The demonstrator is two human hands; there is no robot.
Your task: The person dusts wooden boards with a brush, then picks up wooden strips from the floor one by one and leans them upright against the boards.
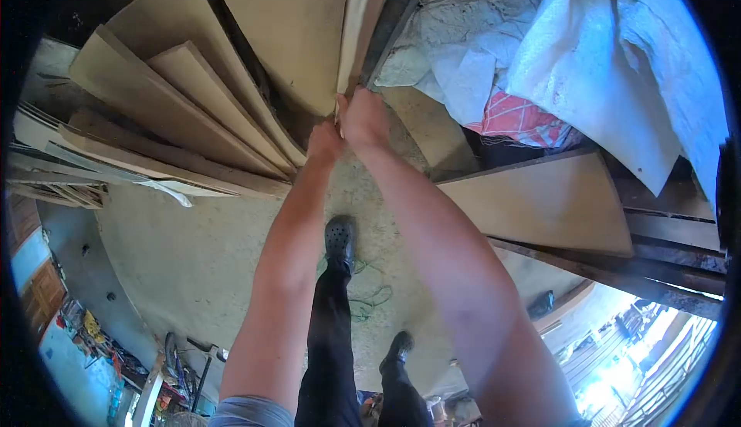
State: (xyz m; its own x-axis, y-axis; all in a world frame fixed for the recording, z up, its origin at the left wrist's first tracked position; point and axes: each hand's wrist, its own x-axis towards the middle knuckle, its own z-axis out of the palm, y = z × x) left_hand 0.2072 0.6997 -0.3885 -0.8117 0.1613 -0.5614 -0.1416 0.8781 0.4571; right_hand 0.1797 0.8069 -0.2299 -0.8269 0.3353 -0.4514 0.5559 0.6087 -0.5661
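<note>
My right hand (364, 121) is closed at the lower end of a narrow, pale wooden plank (361, 26) that stands upright ahead of me. Just left of it and lower, my left hand (326, 141) has its fingers curled in. What it grips is hidden, near the plank's bottom end and the corner of a wide brown board (287, 33). Both arms reach straight forward, the hands almost touching.
Several boards (185, 111) lean in a fan at the left. White sacks (594, 57) and a red patterned cloth (525, 118) hang at the right above another board (552, 202). Green cord (372, 302) lies on the concrete floor (193, 249) near my feet.
</note>
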